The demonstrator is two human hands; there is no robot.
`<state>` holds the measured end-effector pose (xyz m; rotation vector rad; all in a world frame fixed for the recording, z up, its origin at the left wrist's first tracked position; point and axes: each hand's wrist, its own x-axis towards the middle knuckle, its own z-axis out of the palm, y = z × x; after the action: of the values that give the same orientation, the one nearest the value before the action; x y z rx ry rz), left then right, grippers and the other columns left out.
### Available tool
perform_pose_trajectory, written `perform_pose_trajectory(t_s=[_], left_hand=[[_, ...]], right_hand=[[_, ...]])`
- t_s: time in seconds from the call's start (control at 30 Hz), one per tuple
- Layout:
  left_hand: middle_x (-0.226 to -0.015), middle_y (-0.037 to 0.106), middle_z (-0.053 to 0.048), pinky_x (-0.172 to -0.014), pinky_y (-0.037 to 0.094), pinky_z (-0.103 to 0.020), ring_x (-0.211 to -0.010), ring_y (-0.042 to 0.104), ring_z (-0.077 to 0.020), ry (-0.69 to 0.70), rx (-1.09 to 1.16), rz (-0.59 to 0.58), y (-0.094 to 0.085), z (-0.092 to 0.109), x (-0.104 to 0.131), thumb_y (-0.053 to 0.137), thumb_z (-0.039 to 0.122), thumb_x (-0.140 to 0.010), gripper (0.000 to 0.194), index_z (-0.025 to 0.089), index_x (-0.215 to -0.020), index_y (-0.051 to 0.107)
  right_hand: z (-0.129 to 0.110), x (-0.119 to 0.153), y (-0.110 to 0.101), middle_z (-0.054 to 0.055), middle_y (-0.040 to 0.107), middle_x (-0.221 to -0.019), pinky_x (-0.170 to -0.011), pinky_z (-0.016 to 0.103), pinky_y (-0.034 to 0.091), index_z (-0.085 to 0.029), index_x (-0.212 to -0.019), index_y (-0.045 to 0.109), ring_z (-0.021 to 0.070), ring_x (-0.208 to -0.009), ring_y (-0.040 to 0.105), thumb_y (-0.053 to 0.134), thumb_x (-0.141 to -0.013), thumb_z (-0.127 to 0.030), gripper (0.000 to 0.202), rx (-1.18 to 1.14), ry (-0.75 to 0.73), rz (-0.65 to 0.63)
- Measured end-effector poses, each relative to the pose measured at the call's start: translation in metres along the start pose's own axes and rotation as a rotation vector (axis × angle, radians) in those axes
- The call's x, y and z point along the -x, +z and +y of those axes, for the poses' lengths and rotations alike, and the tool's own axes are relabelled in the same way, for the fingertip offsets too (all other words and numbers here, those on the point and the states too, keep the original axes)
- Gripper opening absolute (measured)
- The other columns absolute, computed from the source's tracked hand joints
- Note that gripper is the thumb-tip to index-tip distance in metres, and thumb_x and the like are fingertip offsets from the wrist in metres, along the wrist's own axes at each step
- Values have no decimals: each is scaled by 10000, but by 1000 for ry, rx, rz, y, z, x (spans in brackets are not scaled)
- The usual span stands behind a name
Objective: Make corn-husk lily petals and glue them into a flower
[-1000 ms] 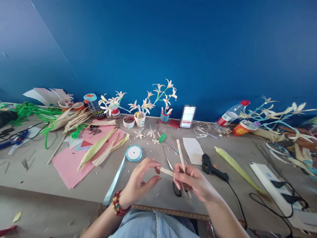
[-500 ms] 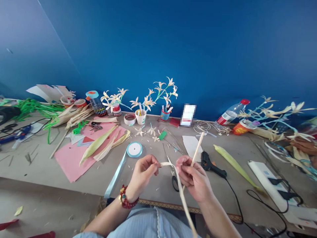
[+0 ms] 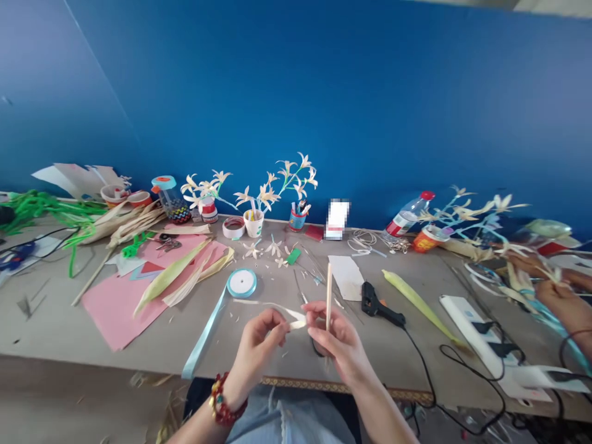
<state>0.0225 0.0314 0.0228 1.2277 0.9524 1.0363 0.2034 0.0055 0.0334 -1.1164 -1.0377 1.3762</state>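
My left hand [image 3: 261,339] pinches one end of a narrow cream strip of corn husk [image 3: 296,316]. The strip bends at the fingertips of my right hand [image 3: 340,339], and its loose end points left above the table. Upright in my right hand is a thin pale stick [image 3: 328,287], gripped between thumb and fingers. Behind that hand lie scissors [image 3: 317,349], mostly hidden. A spool of light blue ribbon [image 3: 241,282] lies beyond my left hand, its tail hanging toward the front edge. To the right rests a black glue gun [image 3: 382,308].
White husk flowers [image 3: 267,196] stand in cups along the blue wall. Pink paper [image 3: 115,314] and husks lie at left. A green husk [image 3: 419,303], a power strip [image 3: 469,339] and cables are at right, where another person's hands [image 3: 562,296] work.
The strip's long end, which hung down toward my lap, now points left above the table. The stick has gone from slanted to upright. Another person's hands have come into view at right.
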Motion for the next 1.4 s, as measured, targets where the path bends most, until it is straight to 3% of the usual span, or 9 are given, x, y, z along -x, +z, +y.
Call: perform_pose_trajectory(t_s=[0.17, 0.33, 0.43, 0.6, 0.77, 1.0, 1.13, 1.23, 1.4], left_hand=[[-622, 561, 9, -599, 399, -251, -613, 497, -142, 0, 30, 105, -6, -25, 7, 684, 475, -838, 326, 163, -752, 646], [-652, 575, 3, -619, 433, -259, -639, 531, -159, 45, -58, 147, -5, -41, 13, 657, 461, -871, 294, 177, -798, 639], [-689, 598, -9, -605, 439, -255, -661, 550, -166, 112, -85, 200, -1, -41, 13, 640, 425, -888, 259, 181, -805, 624], [-726, 634, -24, -661, 471, -279, -696, 596, -183, 213, -155, 271, 10, -34, 8, 608, 360, -912, 201, 189, -807, 616], [-738, 631, -19, -686, 458, -282, -709, 589, -186, 289, -168, 264, 17, -36, 14, 607, 320, -914, 170, 200, -794, 622], [-687, 589, -14, -720, 447, -294, -682, 555, -165, 113, 298, -7, 23, -34, 24, 557, 425, -949, 340, 181, -711, 564], [-657, 562, 6, -657, 414, -256, -635, 508, -132, 28, 484, -10, 37, -38, 50, 654, 481, -881, 344, 195, -725, 544], [-598, 569, -13, -594, 416, -276, -537, 504, -128, -111, 516, -473, 45, -41, 73, 686, 579, -809, 427, 197, -688, 539], [-549, 580, -38, -550, 474, -329, -498, 557, -172, -35, 384, -503, 44, -36, 84, 680, 677, -732, 491, 236, -598, 511]], right_hand=[[29, -10, -51, 26, 656, -815, -571, 275, 493, -229, -1079, 662, 160, -591, 577, 553, -917, -392, 255, 753, -251, 277], [43, -17, -83, 131, 707, -1017, -855, 489, 524, -240, -1059, 690, 340, -969, 645, 586, -840, -399, 290, 942, -357, 435], [37, -7, -64, 139, 679, -1155, -994, 533, 455, -246, -1168, 680, 358, -1113, 594, 654, -831, -383, 364, 922, -418, 381], [44, 19, -1, 61, 695, -934, -751, 352, 572, -259, -1294, 601, 223, -779, 674, 727, -849, -335, 469, 399, -331, 68], [53, 20, 26, 25, 659, -730, -551, 291, 518, -222, -1009, 695, 168, -589, 598, 681, -888, -433, 244, -13, -292, 288], [37, 13, 27, -17, 600, -613, -499, 260, 484, -203, -848, 702, 127, -505, 537, 743, -837, -427, 228, -189, -133, 122], [46, 21, 33, 18, 647, -728, -511, 247, 466, -200, -877, 709, 134, -566, 543, 730, -845, -435, 238, -71, -160, 229], [59, 34, 32, 10, 620, -730, -478, 227, 405, -215, -843, 697, 122, -553, 491, 718, -837, -469, 255, -122, -128, 325], [65, 61, 16, 11, 590, -690, -588, 274, 444, -217, -705, 652, 166, -627, 529, 681, -840, -454, 275, 36, 133, -23]])
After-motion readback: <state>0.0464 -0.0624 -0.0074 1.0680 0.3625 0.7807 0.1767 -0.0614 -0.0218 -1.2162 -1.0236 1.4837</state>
